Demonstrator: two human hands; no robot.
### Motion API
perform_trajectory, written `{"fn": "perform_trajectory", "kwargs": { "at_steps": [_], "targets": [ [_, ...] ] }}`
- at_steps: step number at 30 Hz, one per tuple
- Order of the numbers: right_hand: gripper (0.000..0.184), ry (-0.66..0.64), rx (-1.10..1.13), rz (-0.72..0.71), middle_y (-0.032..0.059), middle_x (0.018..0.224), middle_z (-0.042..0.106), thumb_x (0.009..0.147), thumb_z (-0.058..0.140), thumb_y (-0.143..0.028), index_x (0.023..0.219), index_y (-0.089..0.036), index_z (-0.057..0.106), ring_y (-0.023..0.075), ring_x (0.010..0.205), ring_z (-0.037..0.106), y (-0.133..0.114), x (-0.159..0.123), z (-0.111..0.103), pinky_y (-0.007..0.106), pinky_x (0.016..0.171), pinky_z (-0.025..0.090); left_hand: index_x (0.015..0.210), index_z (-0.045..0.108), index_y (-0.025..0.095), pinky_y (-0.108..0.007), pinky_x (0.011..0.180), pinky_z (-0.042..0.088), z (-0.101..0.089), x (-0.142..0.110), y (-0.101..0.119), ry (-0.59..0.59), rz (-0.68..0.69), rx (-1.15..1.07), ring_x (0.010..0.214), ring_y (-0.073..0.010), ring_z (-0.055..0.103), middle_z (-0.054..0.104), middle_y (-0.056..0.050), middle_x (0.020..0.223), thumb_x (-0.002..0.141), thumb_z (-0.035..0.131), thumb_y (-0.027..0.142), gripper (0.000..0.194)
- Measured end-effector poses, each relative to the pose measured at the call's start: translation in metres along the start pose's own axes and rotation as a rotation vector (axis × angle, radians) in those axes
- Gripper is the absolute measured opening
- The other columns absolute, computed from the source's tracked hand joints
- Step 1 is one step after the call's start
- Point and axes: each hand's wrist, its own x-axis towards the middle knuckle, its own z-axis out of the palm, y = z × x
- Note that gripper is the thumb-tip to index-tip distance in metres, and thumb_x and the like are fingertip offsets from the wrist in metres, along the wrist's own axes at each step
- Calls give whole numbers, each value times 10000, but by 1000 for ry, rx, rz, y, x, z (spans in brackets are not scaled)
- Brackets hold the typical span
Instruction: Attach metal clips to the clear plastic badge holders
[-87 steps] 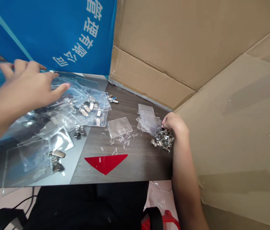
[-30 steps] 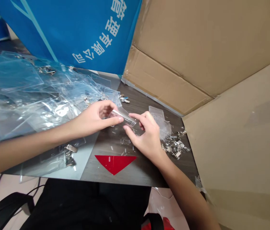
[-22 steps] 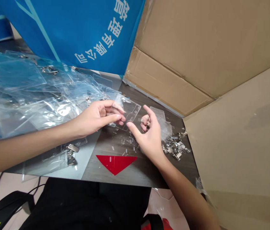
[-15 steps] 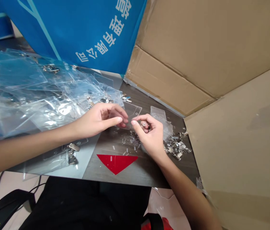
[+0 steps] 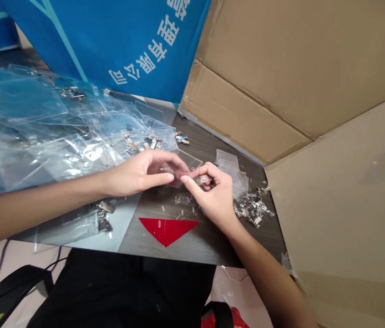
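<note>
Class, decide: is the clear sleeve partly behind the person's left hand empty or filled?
The visible corner of the clear sleeve looks empty: the dark table shows through. Behind the left hand, cannot tell.

Red triangle (image 5: 168, 231) on dark tabletop (image 5: 209, 248) — blue panel (image 5: 124, 36) beside cardboard (image 5: 267, 59).

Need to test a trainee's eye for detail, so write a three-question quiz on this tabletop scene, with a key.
1. What colour is the triangle on the table?
a) blue
b) red
c) green

2. True or false: the right hand holds a metal clip.

3. Fill in the missing word: the big heap of clear plastic sleeves lies to the ____ of the triangle.

Key: 1. b; 2. true; 3. left.
</note>
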Motion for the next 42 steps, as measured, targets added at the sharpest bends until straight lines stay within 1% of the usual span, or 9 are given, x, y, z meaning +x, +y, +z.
{"fn": "perform_trajectory", "kwargs": {
  "at_steps": [6,12,17,20,25,29,32,38,42],
  "targets": [
    [152,-11,2,-5,-70,681,484,891,881,-325,817,-234,783,129,633,451,0,1,-1,307,621,357,1144,809,171,-249,822,600,-2,1,-11,-38,-10,-97,903,-155,736,805,-73,1064,1043,800,267,140],
    [157,3,27,74,-80,648,452,880,877,-375,870,-241,797,131,611,408,2,4,0,306,627,381,1138,752,179,-263,802,582,-4,0,-20,-50,-4,-206,906,-168,700,755,-75,1067,1043,818,334,194],
    [167,-26,23,94,-75,650,468,880,861,-382,873,-243,770,136,612,417,3,4,-1,308,626,402,1333,744,205,-297,856,608,-2,0,-17,-30,-7,-130,991,-202,733,790,-100,1196,1036,802,302,318],
    [183,-77,33,115,-85,683,447,882,838,-362,998,-246,756,134,610,426,5,5,-2,311,637,426,1424,717,204,-304,897,605,0,0,-13,-6,6,-121,1036,-203,731,780,-110,1236,1050,754,244,378],
    [315,-124,151,102,-47,832,542,891,740,-299,1192,-247,664,161,738,548,8,4,-2,310,701,504,1424,708,202,-319,957,571,1,-1,-10,70,20,-85,1117,-224,695,737,-93,1177,1026,743,204,400],
    [137,-122,109,75,-4,887,641,1036,641,-334,1092,-230,711,160,778,595,6,2,-4,320,746,519,1421,703,208,-300,885,532,1,-3,-10,82,-8,-43,995,-191,628,661,-61,1138,1025,727,223,397],
    [244,-138,70,67,10,879,691,1112,602,-391,1026,-229,762,149,725,593,4,1,-5,313,703,511,1408,686,227,-297,824,505,2,-4,-8,79,-41,-23,911,-178,568,611,-38,1111,1018,725,244,393],
    [143,-59,121,35,24,917,801,1079,688,-350,1087,-234,770,139,684,700,4,-3,0,300,640,569,1350,645,244,-325,888,507,2,-3,-19,87,-17,-85,1015,-212,580,596,-32,1091,997,727,252,363],
    [111,41,19,-43,9,835,809,1044,756,-341,999,-241,740,145,616,745,4,-7,3,318,630,617,1311,599,252,-321,886,526,3,-5,-16,29,45,-45,1015,-203,578,591,-48,1135,1022,710,237,311]
  ]
}}
